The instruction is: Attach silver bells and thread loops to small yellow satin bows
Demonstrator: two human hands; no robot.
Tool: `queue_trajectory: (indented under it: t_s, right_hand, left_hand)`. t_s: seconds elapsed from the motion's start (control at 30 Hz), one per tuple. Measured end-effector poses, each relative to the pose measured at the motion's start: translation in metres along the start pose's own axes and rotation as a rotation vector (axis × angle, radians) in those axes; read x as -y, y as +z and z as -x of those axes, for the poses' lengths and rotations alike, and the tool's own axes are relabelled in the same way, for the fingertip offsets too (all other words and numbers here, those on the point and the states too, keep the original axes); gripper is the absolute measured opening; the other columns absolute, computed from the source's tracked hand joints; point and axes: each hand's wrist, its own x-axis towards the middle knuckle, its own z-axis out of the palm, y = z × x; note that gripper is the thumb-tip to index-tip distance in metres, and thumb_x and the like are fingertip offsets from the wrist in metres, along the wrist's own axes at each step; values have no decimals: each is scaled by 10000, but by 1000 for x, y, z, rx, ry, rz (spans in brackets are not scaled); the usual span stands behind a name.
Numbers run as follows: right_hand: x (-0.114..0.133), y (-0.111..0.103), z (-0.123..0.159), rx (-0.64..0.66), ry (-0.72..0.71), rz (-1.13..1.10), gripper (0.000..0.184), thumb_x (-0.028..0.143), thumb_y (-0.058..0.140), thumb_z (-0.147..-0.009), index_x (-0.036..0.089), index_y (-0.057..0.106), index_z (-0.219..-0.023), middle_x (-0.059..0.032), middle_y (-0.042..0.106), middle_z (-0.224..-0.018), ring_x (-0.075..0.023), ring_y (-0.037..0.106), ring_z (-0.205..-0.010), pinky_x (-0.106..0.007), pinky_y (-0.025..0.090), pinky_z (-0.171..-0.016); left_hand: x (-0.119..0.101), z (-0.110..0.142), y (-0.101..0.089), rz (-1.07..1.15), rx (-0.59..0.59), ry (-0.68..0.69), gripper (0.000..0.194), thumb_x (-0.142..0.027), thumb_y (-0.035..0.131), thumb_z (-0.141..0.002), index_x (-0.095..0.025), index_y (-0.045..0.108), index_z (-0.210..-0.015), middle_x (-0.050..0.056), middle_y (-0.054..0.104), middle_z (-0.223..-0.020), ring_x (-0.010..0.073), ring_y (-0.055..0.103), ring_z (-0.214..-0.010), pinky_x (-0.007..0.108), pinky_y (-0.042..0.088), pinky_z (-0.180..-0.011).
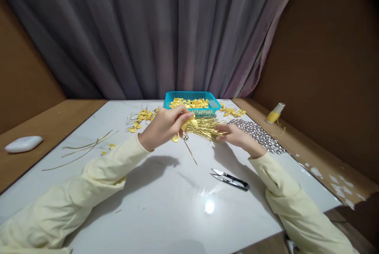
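Note:
My left hand (171,124) is closed in a pinch on a yellow ribbon flower (189,123) above the middle of the table. Just under its fingers hang a small silver bell (186,137) and a thin gold wire (191,153) slanting down. My right hand (235,135) reaches to the right end of a bundle of gold wires (207,128); its fingers are stretched out and touch or nearly touch the wire ends. Right beside that hand spreads a heap of silver bells (257,133).
A blue basket (192,93) of yellow pieces stands at the back, with wired yellow flowers (145,116) beside it. Black thread snips (231,179) lie in front. Loose gold wires (79,149) and a white object (23,144) are left; a yellow thread spool (274,113) is right.

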Motion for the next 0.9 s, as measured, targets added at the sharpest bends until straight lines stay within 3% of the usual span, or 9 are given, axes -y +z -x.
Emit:
queue_trajectory:
  t_s: [0.07, 0.13, 0.2, 0.3, 0.37, 0.63, 0.9]
  right_hand:
    - [6, 9, 4, -40, -51, 34, 516, 34, 631, -608, 146, 588, -1109, -117, 489, -1277, -292, 376, -1228, -452, 241, -1048]
    - [15, 19, 11, -16, -114, 27, 559, 55, 649, -622, 167, 548, -1161, -94, 459, -1309, -249, 356, -1247, -416, 221, -1069]
    - [27, 29, 21, 105, -198, -69, 551, 116, 658, -669, 207, 510, -1192, -55, 477, -1299, -192, 415, -1210, -365, 307, -1038]
    - [43, 42, 34, 363, -348, -442, 457, 177, 605, -764, 223, 478, -1201, -55, 501, -1270, -165, 464, -1166, -366, 356, -1002]
    - [49, 50, 39, 413, -379, -561, 358, 201, 581, -797, 210, 512, -1148, -60, 557, -1190, -162, 519, -1098, -373, 366, -985]
    - [49, 59, 41, 360, -323, -530, 141, 244, 607, -783, 163, 612, -897, -34, 648, -853, -128, 630, -720, -323, 497, -745]
    - [43, 57, 40, 400, -202, -540, 232, 362, 596, -784, 130, 614, -792, -60, 658, -766, -141, 646, -634, -276, 517, -589]
  left_hand:
    - [-4, 2, 1, -9, 24, 16, 210, -257, 464, -868, -162, 538, -697, -63, 577, -412, 75, 572, -387, 155, 412, -430]
    - [-6, 3, 2, 0, 43, 32, 212, -260, 459, -870, -162, 537, -700, -66, 572, -414, 72, 565, -389, 153, 413, -439]
    - [-6, 5, 4, 16, 56, 44, 199, -256, 456, -872, -160, 542, -720, -65, 572, -428, 69, 562, -392, 152, 411, -443]
    - [-4, 7, 6, 10, 71, 66, 176, -237, 455, -871, -155, 548, -746, -57, 575, -453, 70, 562, -403, 152, 402, -445]
    - [-4, 8, 8, -10, 79, 84, 165, -228, 456, -867, -154, 548, -751, -55, 573, -464, 76, 568, -422, 155, 392, -439]
    - [-3, 10, 12, -6, 138, 126, 154, -202, 444, -867, -156, 525, -744, -79, 514, -435, 63, 540, -390, 147, 368, -423]
    - [-3, 9, 11, -56, 96, 160, 158, -195, 456, -864, -153, 541, -737, -91, 448, -404, 53, 453, -347, 163, 340, -411]
